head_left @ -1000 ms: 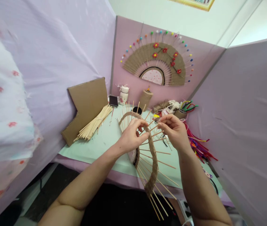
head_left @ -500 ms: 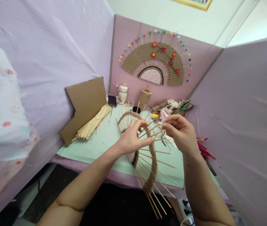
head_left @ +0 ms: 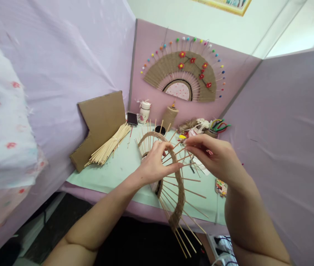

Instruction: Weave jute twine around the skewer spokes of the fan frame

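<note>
A fan-shaped frame of thin sticks with a woven twine band [head_left: 179,199] stands tilted over the table's front edge. My left hand [head_left: 159,162] grips the band near its middle, thumb on the outer side and fingers behind it. Just right of it, my right hand [head_left: 211,153] is pinched at the outer stick ends; what lies between its fingertips, perhaps twine, is too small to make out. The frame's inner half-round base [head_left: 157,186] is partly hidden behind my left hand and the sticks.
A stick bundle [head_left: 109,146] leans by cardboard [head_left: 101,118] at left. Behind stand a white jar [head_left: 144,112], a twine spool [head_left: 170,116] and a black lid [head_left: 160,130]. A finished fan [head_left: 181,74] hangs on the back panel. Pliers [head_left: 220,126] and a power strip [head_left: 220,245] are at right.
My right hand has moved left, closer to the sticks, with its forearm angled further out, uncovering a patterned item on the table at right. My left hand stays on the band.
</note>
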Action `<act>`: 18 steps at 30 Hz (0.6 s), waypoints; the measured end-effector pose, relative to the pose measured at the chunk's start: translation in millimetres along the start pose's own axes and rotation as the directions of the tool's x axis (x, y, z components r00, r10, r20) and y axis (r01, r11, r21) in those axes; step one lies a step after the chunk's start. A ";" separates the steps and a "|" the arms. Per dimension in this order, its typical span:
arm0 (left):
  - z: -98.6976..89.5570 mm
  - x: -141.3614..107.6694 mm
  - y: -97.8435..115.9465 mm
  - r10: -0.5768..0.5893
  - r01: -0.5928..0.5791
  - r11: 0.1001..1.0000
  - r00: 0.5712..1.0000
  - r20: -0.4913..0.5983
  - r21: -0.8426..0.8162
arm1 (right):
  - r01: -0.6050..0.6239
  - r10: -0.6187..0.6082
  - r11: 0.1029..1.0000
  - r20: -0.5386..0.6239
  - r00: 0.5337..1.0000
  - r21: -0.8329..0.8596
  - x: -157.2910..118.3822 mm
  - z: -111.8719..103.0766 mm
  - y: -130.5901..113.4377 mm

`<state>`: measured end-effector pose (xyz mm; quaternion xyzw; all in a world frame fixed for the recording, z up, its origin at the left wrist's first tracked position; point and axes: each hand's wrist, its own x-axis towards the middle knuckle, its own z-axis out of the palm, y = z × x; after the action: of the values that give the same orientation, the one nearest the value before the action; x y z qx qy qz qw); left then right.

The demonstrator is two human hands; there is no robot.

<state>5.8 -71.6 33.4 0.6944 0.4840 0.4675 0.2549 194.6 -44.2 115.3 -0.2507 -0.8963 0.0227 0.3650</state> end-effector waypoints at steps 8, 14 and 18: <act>-1.5 0.8 -1.1 0.002 -0.002 1.000 1.000 0.003 0.005 | 0.193 -0.197 0.977 -0.033 0.980 -0.095 12.3 2.9 3.7; -2.3 -1.7 3.2 -0.005 0.005 1.000 1.000 0.016 0.008 | 0.035 -0.034 0.999 -0.039 0.999 0.029 15.5 5.7 16.5; -2.1 -2.0 2.5 0.003 -0.003 1.000 1.000 0.015 0.010 | -0.179 0.218 0.916 -0.069 0.974 0.359 7.4 23.4 39.1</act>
<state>4.8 -74.7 35.5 0.7000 0.4835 0.4600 0.2543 191.5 -3.3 94.2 -0.2721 -0.8268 0.2054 0.4475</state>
